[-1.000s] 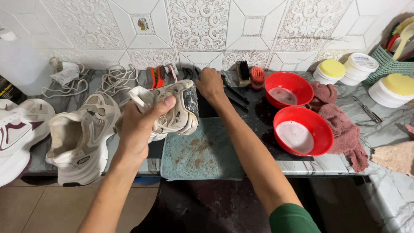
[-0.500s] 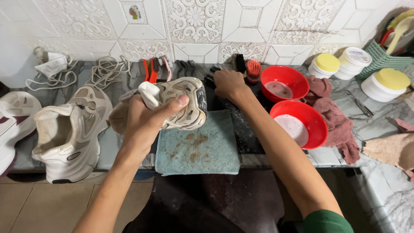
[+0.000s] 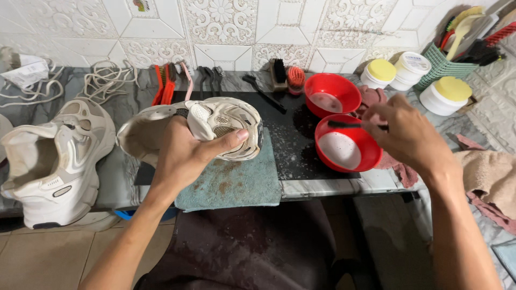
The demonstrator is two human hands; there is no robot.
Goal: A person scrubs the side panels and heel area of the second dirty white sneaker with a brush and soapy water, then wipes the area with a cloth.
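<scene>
Two hands work apart: the left hand [image 3: 185,153] clamps the white sneaker [image 3: 201,129] over the teal towel [image 3: 236,182], its long axis crosswise, while the right hand [image 3: 411,134] pinches a dark brush [image 3: 346,124] over the near red bowl [image 3: 344,145], right of the sneaker.

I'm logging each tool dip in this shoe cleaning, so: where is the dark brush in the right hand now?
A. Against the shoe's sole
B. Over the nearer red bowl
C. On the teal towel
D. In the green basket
B. The right hand holds the dark brush across the rim of the nearer red bowl, while the left hand grips the white shoe above the teal towel.
</scene>
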